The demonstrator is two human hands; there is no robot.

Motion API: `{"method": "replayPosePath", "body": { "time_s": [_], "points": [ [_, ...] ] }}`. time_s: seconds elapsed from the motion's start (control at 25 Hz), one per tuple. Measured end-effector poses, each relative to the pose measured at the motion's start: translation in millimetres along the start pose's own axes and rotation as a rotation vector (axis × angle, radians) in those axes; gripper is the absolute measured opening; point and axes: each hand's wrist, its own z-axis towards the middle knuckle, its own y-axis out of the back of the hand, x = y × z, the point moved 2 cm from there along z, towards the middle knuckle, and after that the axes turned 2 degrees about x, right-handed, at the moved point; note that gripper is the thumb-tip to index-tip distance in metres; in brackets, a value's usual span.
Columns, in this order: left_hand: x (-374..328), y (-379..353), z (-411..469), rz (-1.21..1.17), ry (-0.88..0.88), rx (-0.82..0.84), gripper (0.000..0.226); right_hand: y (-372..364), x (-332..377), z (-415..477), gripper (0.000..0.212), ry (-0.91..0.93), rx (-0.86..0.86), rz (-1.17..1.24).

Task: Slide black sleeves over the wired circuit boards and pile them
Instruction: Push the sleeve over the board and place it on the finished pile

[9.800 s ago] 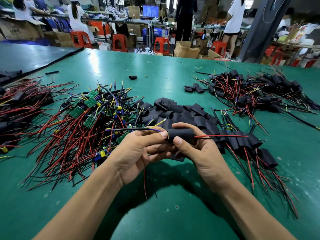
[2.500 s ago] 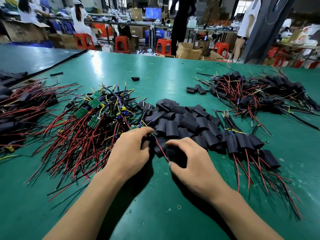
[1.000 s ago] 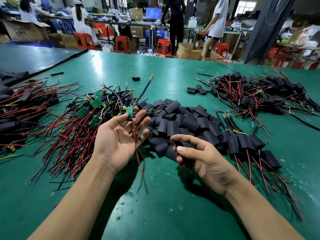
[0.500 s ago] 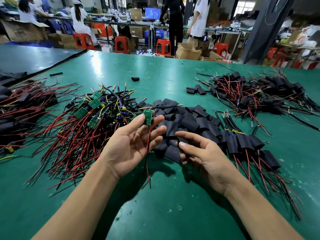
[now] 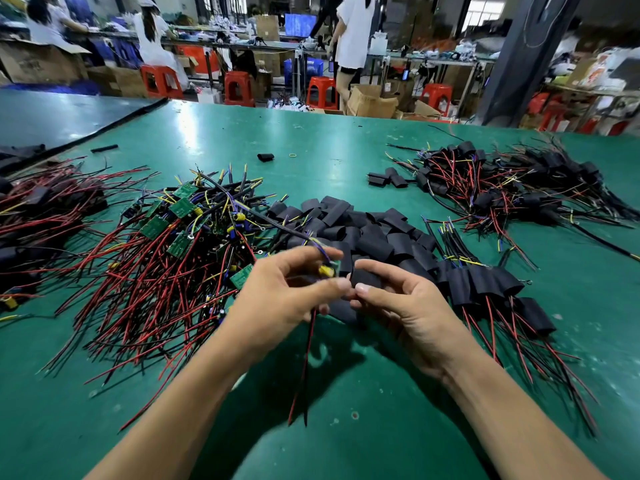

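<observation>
My left hand pinches a wired circuit board with a yellow part; its red and black wires hang down toward me. My right hand holds a black sleeve between thumb and fingers, right beside the board. A heap of bare wired boards lies to the left. Loose black sleeves are piled just beyond my hands. Sleeved boards lie to the right of them.
The green table carries another heap of sleeved boards at the far right and a red-wired heap at the far left. A stray sleeve lies farther back. People, red stools and boxes stand beyond the table.
My left hand turned over and closed on the board, bringing it toward my right hand. My right hand lifted with the sleeve, so thumbs now almost meet.
</observation>
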Motion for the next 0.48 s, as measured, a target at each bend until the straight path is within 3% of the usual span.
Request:
{"method": "replayPosePath", "body": {
  "time_s": [0.16, 0.32, 0.48],
  "points": [
    [8.5, -11.5, -2.7, 0.22, 0.023, 0.061, 0.024, 2.5, -0.3, 2.5, 0.054, -0.024, -0.022, -0.008],
    [14.7, -6.2, 1.6, 0.36, 0.065, -0.014, 0.024, 1.5, -5.9, 3.2, 0.045, -0.019, -0.017, -0.098],
    [13.3, 2.3, 2.3, 0.353, 0.085, -0.097, 0.025, 4.0, -6.2, 4.7, 0.035, 0.051, -0.111, -0.121]
  ]
}}
